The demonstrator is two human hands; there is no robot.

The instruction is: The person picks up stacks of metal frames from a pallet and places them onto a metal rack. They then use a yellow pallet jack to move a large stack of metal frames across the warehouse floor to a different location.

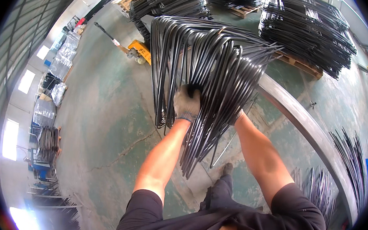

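Observation:
A large bundle of dark, shiny bent metal rods (222,70) hangs in front of me, their hooked bends at the top and their straight legs slanting down toward me. My left hand (186,103), in a greyish work glove with a dark front, reaches in among the rods and is closed on some of them; its fingertips are slightly blurred. At the right side of the bundle, my right hand (239,114) is also gloved. Only its wrist edge shows, and the rods hide its fingers.
A grey metal beam (309,120) curves along the right. Behind the bundle, stacked rods (305,31) rest on a wooden pallet (298,63). A yellow pallet jack (139,51) stands at the far left. More upright rods (316,190) are at lower right. Wrapped goods (60,66) line the left wall.

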